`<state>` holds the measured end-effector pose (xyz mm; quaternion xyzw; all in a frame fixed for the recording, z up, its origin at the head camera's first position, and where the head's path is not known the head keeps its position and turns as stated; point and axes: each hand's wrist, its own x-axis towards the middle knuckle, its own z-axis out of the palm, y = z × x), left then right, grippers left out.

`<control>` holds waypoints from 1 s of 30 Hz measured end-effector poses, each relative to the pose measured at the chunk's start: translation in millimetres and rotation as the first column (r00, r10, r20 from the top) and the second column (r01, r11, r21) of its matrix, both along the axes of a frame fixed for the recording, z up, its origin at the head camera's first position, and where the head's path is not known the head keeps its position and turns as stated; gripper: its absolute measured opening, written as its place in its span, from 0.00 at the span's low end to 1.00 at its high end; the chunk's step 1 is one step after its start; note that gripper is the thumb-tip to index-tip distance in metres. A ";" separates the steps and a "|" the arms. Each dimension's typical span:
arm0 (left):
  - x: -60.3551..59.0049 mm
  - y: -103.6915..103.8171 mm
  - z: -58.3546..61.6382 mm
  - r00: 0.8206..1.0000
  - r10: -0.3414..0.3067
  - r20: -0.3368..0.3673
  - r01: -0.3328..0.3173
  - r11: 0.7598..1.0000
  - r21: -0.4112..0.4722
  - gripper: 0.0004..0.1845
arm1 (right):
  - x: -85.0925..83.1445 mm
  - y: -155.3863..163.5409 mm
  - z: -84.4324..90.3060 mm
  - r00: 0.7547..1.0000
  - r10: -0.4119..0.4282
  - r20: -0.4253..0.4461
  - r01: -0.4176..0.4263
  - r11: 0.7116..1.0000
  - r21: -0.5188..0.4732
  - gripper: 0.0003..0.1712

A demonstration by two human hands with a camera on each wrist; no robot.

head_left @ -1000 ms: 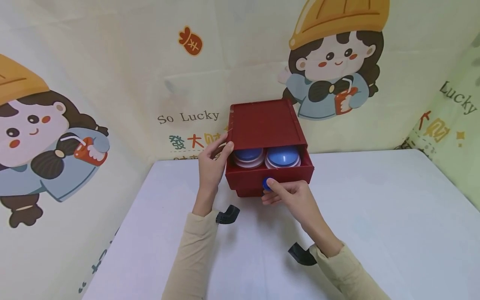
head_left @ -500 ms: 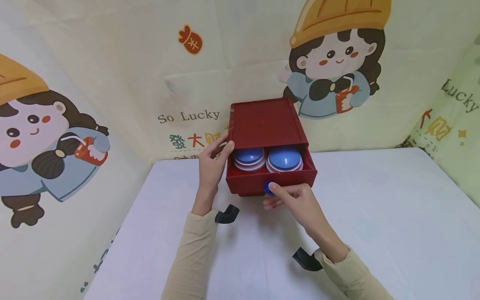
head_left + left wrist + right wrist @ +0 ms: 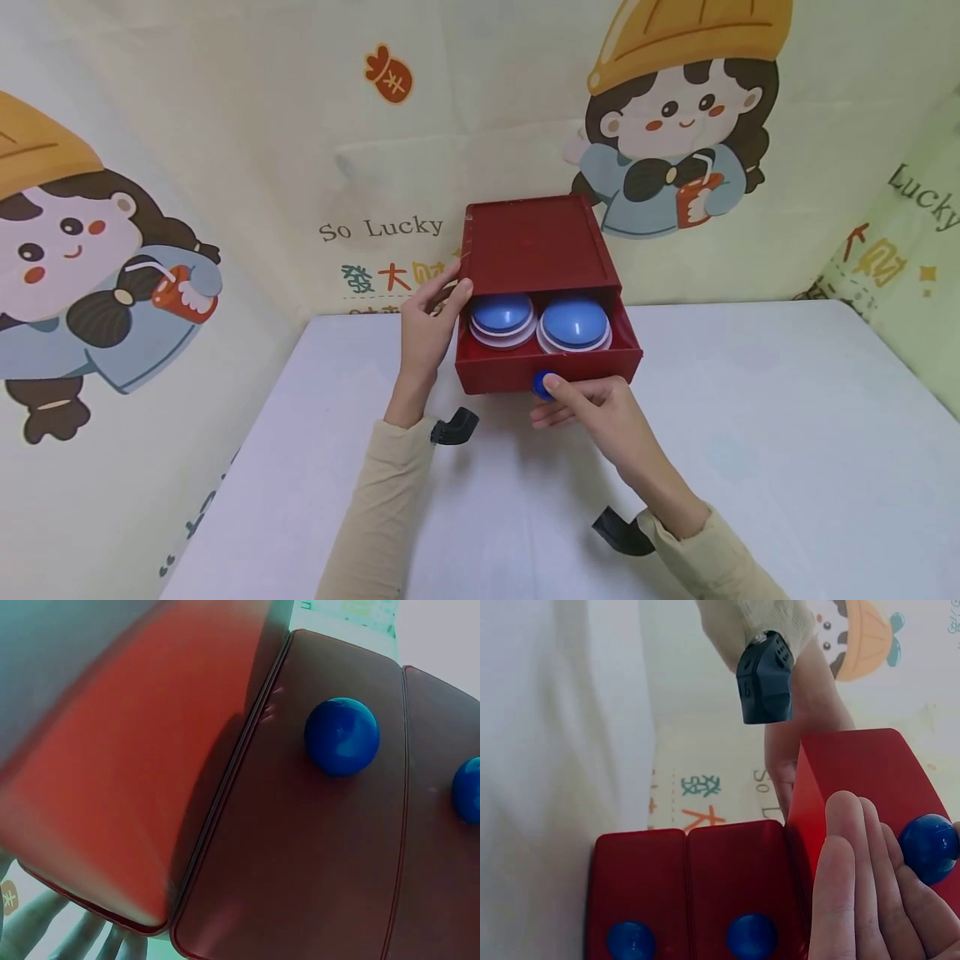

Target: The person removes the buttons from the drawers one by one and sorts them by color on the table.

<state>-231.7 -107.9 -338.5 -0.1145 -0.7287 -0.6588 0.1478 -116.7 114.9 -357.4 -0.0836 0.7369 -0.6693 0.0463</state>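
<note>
A red cabinet (image 3: 536, 246) stands at the back of the table with its top drawer (image 3: 495, 377) pulled out. In the drawer sit two round objects with blue domes and white bases, one at the left (image 3: 502, 313) and one at the right (image 3: 577, 323). My right hand (image 3: 607, 412) pinches the drawer's blue knob (image 3: 543, 387) by thumb and fingers; the right wrist view shows the other fingers extended. My left hand (image 3: 431, 321) rests against the cabinet's left side, thumb at the front corner. In the left wrist view its fingers (image 3: 79, 937) look fairly straight.
Below the pulled drawer are two more drawer fronts, the middle one (image 3: 300, 840) and the lowest (image 3: 442, 885), each with a blue knob. Printed cloth (image 3: 517, 117) hangs right behind the cabinet. White table surface (image 3: 750, 417) extends to both sides. Black camera mounts (image 3: 624, 532) stick out at the wrists.
The drawer has slid further out toward me with my right hand on its knob, showing more of the blue domes. My left hand stays at the cabinet's side.
</note>
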 end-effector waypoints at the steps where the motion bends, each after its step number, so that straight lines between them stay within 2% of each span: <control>1: 0.7 0.4 0.8 1.000 -0.005 0.003 0.005 1.000 0.002 0.24 | 1.2 0.1 0.1 1.000 0.000 0.004 0.000 1.000 0.000 0.22; 3: 3.3 1.0 3.6 1.000 -0.009 0.010 0.009 1.000 -0.001 0.24 | 3.7 0.1 0.0 1.000 0.000 0.014 0.000 1.000 0.001 0.22; 10: 24.5 5.4 25.2 0.999 0.010 0.032 -0.009 1.000 -0.029 0.24 | 9.1 -0.2 -1.2 1.000 0.014 0.009 -0.014 1.000 -0.009 0.21; 19: 24.1 7.9 26.8 1.000 0.007 0.004 -0.007 1.000 -0.028 0.25 | 13.5 1.3 -2.5 0.999 0.017 -0.039 -0.018 1.000 -0.019 0.19; 30: 23.5 8.1 26.1 1.000 0.001 -0.016 -0.001 1.000 -0.018 0.24 | 22.9 2.1 -0.8 1.000 0.018 -0.011 -0.018 1.000 0.011 0.20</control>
